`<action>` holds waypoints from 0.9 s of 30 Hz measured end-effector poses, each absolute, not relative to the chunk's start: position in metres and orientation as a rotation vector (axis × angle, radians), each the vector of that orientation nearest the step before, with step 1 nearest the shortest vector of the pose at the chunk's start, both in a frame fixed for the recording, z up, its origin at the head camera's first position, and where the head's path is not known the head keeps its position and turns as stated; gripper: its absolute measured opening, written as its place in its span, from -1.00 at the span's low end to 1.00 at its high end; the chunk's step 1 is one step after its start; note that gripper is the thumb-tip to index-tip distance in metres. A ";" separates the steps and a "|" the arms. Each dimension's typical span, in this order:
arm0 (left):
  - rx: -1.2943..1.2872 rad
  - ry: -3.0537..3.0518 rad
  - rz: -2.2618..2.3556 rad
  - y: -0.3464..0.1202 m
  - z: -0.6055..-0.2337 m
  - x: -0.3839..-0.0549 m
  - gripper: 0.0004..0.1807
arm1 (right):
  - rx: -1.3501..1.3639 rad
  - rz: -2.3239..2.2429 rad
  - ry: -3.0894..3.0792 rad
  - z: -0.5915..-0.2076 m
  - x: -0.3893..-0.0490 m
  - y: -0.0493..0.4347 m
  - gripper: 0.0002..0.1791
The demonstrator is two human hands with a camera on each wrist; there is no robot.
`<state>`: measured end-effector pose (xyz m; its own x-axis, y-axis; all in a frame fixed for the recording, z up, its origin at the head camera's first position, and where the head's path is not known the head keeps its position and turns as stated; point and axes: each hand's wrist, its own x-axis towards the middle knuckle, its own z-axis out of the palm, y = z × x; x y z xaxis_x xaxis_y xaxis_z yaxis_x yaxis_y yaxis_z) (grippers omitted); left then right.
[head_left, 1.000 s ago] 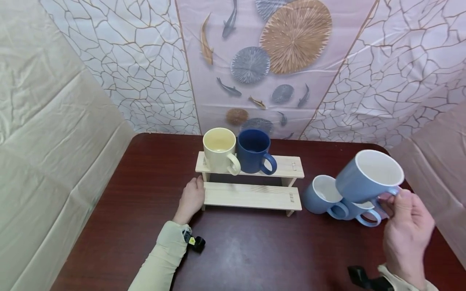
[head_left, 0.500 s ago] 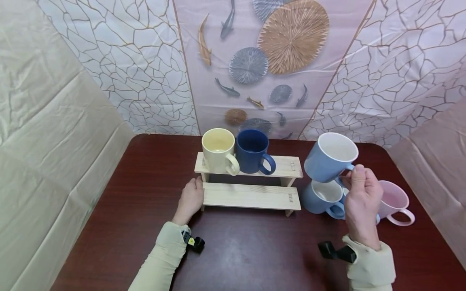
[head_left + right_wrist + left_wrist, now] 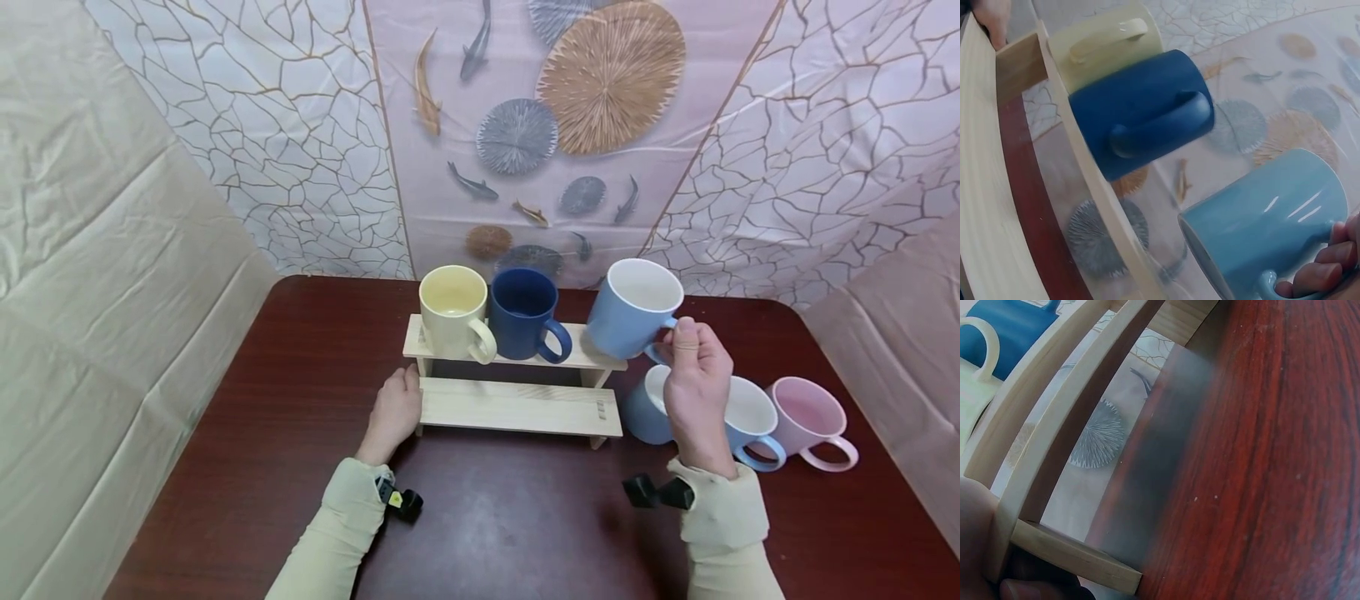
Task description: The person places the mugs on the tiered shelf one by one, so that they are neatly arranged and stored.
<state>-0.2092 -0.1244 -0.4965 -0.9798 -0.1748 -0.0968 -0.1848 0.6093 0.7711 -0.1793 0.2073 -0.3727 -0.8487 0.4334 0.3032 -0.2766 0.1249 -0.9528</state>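
By its handle, my right hand [image 3: 699, 392] holds a light blue mug [image 3: 633, 308] with a white inside. In the right wrist view a gap shows between this mug [image 3: 1266, 219] and the upper board [image 3: 1085, 156] of the wooden two-tier rack. My left hand [image 3: 395, 408] grips the left end of the rack's lower board [image 3: 517, 404]; in the left wrist view its fingers are around the board's end, partly out of frame. A pale yellow mug [image 3: 450, 317] and a dark blue mug [image 3: 517, 312] stand side by side on the upper board, handles toward the front right.
Right of the rack, a light blue mug [image 3: 647, 412] stands on the dark red table [image 3: 495, 517], partly behind my right hand. Farther right are another light blue mug [image 3: 752, 412] and a pink mug [image 3: 808, 412]. A patterned cloth [image 3: 517, 133] hangs behind the table.
My right hand has carried the light blue mug leftward, from over the mugs on the right to above the rack's upper right end. The pink mug has come into view. My left hand has stayed put.
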 end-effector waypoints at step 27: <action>-0.311 2.819 1.352 -0.123 -0.493 -0.207 -0.47 | -0.086 1.738 -2.006 -0.403 -0.193 0.175 -0.54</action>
<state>-0.2069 -0.1231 -0.4928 -0.9803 -0.1779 -0.0853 -0.1779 0.6101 0.7721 -0.1930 0.1751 -0.4026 -0.8822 0.3517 0.3130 -0.2595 0.1914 -0.9466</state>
